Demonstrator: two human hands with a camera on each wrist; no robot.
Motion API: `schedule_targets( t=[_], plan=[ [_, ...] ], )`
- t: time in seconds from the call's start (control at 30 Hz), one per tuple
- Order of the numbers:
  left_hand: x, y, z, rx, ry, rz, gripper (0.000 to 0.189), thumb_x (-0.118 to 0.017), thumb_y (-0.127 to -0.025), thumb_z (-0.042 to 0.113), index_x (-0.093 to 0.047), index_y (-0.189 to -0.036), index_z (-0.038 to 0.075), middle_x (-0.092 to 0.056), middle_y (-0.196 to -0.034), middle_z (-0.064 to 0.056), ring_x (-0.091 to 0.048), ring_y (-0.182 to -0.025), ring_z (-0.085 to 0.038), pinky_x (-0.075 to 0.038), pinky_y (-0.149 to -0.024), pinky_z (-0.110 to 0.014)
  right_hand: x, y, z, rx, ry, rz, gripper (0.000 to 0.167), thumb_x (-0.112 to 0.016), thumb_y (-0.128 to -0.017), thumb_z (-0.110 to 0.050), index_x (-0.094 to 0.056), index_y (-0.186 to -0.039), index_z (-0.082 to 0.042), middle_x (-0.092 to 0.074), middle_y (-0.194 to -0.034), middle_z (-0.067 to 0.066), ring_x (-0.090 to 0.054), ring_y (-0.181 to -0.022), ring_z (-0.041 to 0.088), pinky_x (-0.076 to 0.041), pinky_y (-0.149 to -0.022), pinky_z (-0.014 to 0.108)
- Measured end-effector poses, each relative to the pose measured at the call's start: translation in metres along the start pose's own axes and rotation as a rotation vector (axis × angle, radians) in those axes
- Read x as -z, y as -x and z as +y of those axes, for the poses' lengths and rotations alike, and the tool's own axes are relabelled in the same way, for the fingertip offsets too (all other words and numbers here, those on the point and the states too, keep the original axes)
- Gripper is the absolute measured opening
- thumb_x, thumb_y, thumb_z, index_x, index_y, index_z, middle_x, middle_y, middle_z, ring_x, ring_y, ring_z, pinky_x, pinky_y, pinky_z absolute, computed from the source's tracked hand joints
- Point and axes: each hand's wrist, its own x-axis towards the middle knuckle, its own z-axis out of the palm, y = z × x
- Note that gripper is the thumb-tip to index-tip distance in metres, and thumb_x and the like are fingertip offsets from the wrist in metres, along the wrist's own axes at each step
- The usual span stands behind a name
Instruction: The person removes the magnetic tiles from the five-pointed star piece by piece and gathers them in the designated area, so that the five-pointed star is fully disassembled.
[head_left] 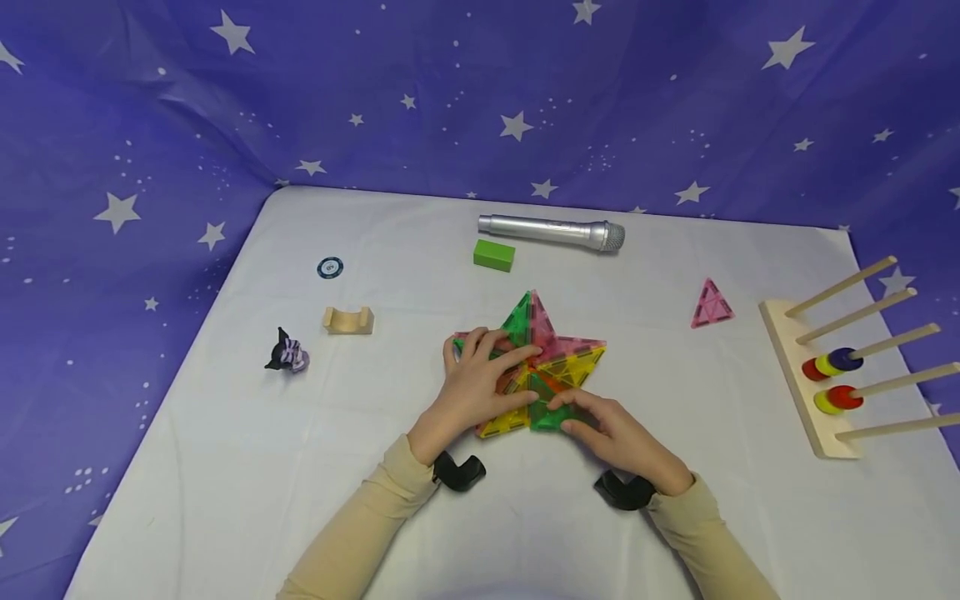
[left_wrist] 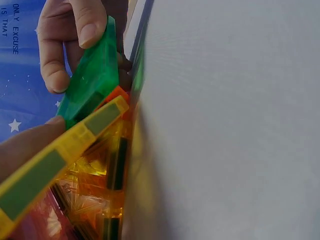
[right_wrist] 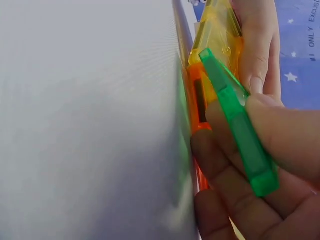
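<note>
One translucent green plastic tile (head_left: 547, 417) is pinched by the right hand (head_left: 613, 432) at five o'clock on a star of translucent coloured plastic tiles (head_left: 561, 352); the left hand (head_left: 474, 382), spread and unclenched, rests over its nine o'clock side.

Tile star (head_left: 562, 348): is lying partly hidden beneath left hand (head_left: 476, 379). Peg rack (head_left: 798, 383): nearest peg is running off head view's right edge. Round chip (head_left: 330, 267): marking is showing illegibly small.
</note>
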Motion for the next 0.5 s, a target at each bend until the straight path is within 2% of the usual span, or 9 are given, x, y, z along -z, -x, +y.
schedule_targets(
  t=[0.17, 0.3, 0.4, 0.5],
  plan=[
    [0.000, -0.001, 0.000, -0.009, -0.005, -0.011, 0.060, -0.056, -0.076, 0.064, -0.045, -0.131, 0.040, -0.038, -0.132, -0.006, -0.023, -0.123, -0.027, -0.009, -0.093, -0.056, 0.002, 0.003, 0.004, 0.010, -0.095, -0.035, 0.027, -0.051, -0.092, -0.004, -0.051, -0.118, -0.009, -0.054, -0.117, 0.004, -0.046, -0.113, 0.017, -0.037, -0.091, 0.036],
    [0.000, -0.002, 0.000, -0.011, 0.001, -0.021, 0.061, -0.055, -0.076, 0.064, -0.045, -0.131, 0.040, -0.037, -0.133, -0.006, -0.023, -0.124, -0.028, -0.008, -0.093, -0.056, 0.009, 0.006, 0.006, 0.040, -0.185, -0.049, 0.029, -0.049, -0.090, 0.003, -0.050, -0.118, -0.005, -0.053, -0.116, 0.009, -0.046, -0.110, 0.020, -0.035, -0.092, 0.029],
    [0.000, -0.002, -0.001, -0.002, 0.000, -0.035, 0.060, -0.054, -0.077, 0.064, -0.044, -0.131, 0.041, -0.036, -0.134, -0.005, -0.022, -0.125, -0.029, -0.008, -0.093, -0.056, 0.020, 0.008, 0.006, 0.108, -0.266, 0.004, 0.029, -0.047, -0.088, 0.011, -0.050, -0.115, 0.001, -0.053, -0.112, 0.012, -0.049, -0.103, 0.017, -0.039, -0.086, 0.025],
    [0.000, -0.001, -0.001, 0.006, -0.004, -0.044, 0.059, -0.055, -0.077, 0.062, -0.044, -0.131, 0.042, -0.036, -0.134, -0.005, -0.021, -0.125, -0.029, -0.008, -0.093, -0.057, 0.040, 0.009, 0.006, 0.177, -0.322, 0.145, 0.028, -0.045, -0.086, 0.016, -0.047, -0.113, 0.012, -0.053, -0.105, 0.017, -0.054, -0.094, 0.016, -0.045, -0.079, 0.026]
  ],
)
